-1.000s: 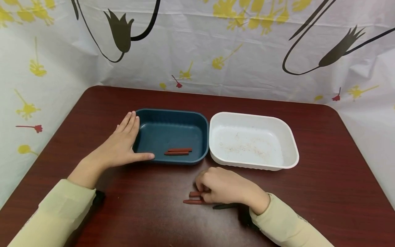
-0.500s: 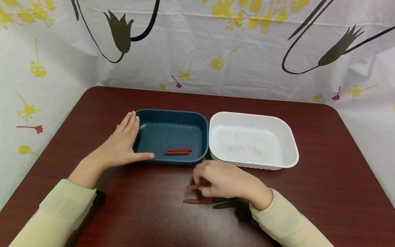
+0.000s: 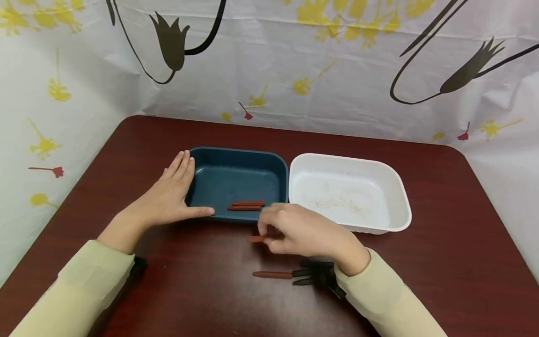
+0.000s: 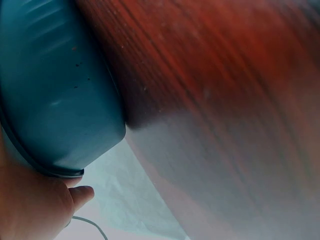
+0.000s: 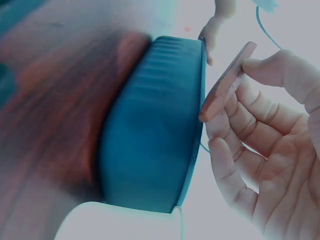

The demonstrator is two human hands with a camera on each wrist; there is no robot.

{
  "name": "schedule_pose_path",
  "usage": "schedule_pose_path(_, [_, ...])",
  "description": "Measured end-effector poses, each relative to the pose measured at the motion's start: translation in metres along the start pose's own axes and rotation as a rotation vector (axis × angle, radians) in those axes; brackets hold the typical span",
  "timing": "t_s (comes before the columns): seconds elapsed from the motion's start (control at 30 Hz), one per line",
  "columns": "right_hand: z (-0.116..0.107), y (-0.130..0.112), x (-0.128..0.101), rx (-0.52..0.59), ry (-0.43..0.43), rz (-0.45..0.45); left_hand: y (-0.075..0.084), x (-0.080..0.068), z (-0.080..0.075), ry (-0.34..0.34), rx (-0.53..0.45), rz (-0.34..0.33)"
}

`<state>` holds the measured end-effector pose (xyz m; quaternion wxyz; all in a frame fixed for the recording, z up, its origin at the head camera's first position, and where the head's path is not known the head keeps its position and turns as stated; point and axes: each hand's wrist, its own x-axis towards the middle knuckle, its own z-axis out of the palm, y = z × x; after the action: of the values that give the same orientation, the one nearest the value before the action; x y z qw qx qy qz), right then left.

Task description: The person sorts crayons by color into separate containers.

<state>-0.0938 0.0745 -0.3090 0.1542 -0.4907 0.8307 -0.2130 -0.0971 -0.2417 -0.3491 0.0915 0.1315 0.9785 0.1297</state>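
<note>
In the head view my left hand (image 3: 166,196) rests with straight fingers on the left end of the dark blue tray (image 3: 233,180), thumb along its front rim. My right hand (image 3: 301,229) pinches a reddish-brown crayon (image 5: 227,82) between thumb and fingers, just in front of the tray's front right corner. The right wrist view shows this crayon tilted, close to the tray's rim. Inside the tray, two reddish-brown crayons (image 3: 246,206) lie side by side near the front wall. Another reddish-brown crayon (image 3: 273,274) lies on the table below my right hand.
A white tray (image 3: 349,187) stands right beside the blue one, with brownish specks on its floor. Several dark pointed sticks (image 3: 304,282) lie near my right wrist, partly hidden by the sleeve. A patterned white sheet (image 3: 269,61) hangs behind the brown table (image 3: 202,290).
My right hand has lifted the pinched crayon off the table and moved it up and slightly left toward the blue tray, uncovering more dark sticks. My left hand stays on the tray.
</note>
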Motion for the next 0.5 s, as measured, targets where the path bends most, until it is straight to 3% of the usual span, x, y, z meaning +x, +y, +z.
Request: schedule_pose_path(0.5, [-0.020, 0.005, 0.026, 0.052, 0.052, -0.006, 0.000, 0.000, -0.001, 0.000, 0.007, -0.012])
